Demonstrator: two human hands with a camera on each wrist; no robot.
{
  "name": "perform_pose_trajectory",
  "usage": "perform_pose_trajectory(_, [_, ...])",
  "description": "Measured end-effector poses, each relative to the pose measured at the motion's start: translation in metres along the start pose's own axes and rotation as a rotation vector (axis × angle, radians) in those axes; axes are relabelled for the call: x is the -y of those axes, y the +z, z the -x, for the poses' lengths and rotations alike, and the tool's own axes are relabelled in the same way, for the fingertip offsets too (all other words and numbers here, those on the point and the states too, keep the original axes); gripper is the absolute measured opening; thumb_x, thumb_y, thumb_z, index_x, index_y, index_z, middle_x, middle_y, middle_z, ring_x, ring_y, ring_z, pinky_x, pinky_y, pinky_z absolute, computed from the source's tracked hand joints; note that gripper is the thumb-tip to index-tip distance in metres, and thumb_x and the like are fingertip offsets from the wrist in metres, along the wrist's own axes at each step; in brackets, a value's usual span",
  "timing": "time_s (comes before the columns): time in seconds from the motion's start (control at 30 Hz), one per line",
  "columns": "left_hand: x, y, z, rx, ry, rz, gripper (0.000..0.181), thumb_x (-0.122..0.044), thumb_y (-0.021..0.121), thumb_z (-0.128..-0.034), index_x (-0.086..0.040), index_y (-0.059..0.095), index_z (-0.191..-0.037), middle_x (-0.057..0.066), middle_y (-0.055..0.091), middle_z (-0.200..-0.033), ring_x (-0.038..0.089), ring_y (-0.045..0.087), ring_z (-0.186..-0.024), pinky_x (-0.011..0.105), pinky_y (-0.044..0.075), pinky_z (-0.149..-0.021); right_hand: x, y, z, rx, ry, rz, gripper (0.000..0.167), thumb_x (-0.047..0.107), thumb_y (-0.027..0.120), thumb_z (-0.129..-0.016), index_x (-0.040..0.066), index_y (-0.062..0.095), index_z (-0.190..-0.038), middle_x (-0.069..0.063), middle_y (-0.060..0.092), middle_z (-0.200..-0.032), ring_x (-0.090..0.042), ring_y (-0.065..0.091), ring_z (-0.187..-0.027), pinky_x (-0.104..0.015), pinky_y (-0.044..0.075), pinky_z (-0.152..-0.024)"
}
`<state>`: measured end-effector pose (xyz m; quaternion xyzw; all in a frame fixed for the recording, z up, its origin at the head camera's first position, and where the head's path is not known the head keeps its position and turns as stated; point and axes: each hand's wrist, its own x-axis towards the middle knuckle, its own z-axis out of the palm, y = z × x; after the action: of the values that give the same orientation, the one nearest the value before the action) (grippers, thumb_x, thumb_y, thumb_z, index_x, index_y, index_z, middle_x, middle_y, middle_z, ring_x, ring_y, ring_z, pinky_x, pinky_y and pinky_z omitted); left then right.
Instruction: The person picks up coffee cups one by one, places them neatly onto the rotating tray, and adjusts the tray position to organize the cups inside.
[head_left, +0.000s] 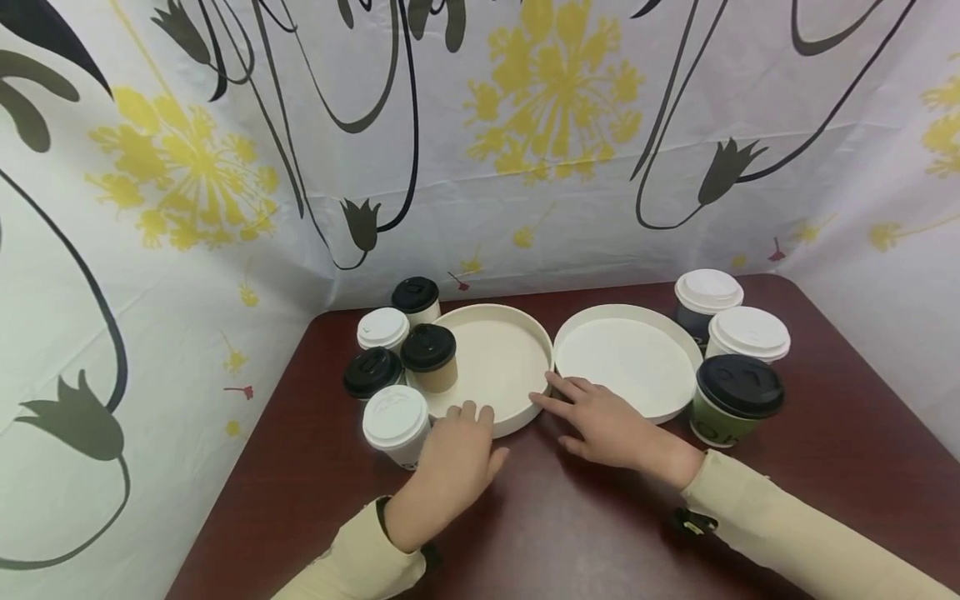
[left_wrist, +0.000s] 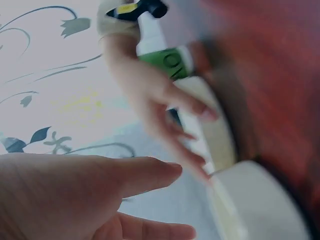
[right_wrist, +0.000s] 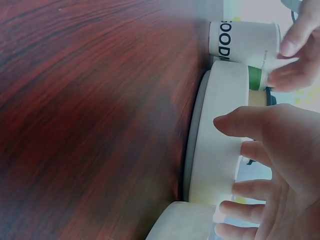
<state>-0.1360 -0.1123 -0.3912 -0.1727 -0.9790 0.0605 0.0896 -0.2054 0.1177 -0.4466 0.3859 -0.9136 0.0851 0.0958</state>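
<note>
My left hand (head_left: 459,454) reaches over the front rim of the left round tray (head_left: 517,421), its fingers loosely bent and gripping nothing. Beside that tray's right edge is my right hand (head_left: 603,425), fingers spread, fingertips at the rim near where the two trays meet. Whether they press on it, I cannot tell. The right round tray (head_left: 626,358) is pale and bare inside. In the left tray, toward its left side, stands a tan paper cup (head_left: 437,379) with a black lid. A white-lidded paper cup (head_left: 396,421) is close by my left hand.
Left of the trays are a black-lidded cup (head_left: 372,372), a white-lidded cup (head_left: 382,328) and another black-lidded cup (head_left: 416,298). At right stand a green black-lidded cup (head_left: 731,408) and two white-lidded cups, one front (head_left: 748,335), one back (head_left: 707,296). Patterned cloth (head_left: 487,208) borders the table.
</note>
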Motion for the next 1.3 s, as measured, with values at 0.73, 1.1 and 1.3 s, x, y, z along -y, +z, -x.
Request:
perform_pose_trajectory(0.73, [0.070, -0.039, 0.008, 0.115, -0.259, 0.023, 0.075, -0.042, 0.087, -0.0715, -0.003, 0.059, -0.130, 0.024, 0.061, -0.121, 0.044, 0.061, -0.103, 0.056, 0.052, -0.084, 0.001, 0.004, 0.001, -0.008, -0.011, 0.017, 0.070, 0.030, 0.079, -0.080, 0.021, 0.051, -0.144, -0.020, 0.048, -0.150, -0.036, 0.055, -0.128, -0.052, 0.051, -0.097])
perform_pose_trajectory(1.1, [0.076, -0.038, 0.009, 0.166, -0.244, 0.003, 0.077, -0.040, 0.088, -0.0703, -0.004, 0.059, -0.132, 0.024, 0.061, -0.124, 0.044, 0.062, -0.104, 0.054, 0.053, -0.085, 0.001, 0.004, 0.000, -0.040, -0.035, 0.040, 0.069, 0.028, 0.079, -0.079, 0.020, 0.054, -0.142, -0.021, 0.051, -0.146, -0.035, 0.057, -0.125, -0.051, 0.052, -0.095])
perform_pose_trajectory(1.3, [0.078, -0.036, 0.009, 0.157, -0.222, 0.007, 0.075, -0.036, 0.089, -0.0703, -0.002, 0.060, -0.131, 0.025, 0.061, -0.124, 0.043, 0.062, -0.104, 0.054, 0.053, -0.085, 0.001, 0.003, 0.000, -0.037, -0.032, 0.042, 0.069, 0.029, 0.079, -0.079, 0.019, 0.054, -0.142, -0.021, 0.051, -0.146, -0.035, 0.057, -0.125, -0.050, 0.052, -0.095])
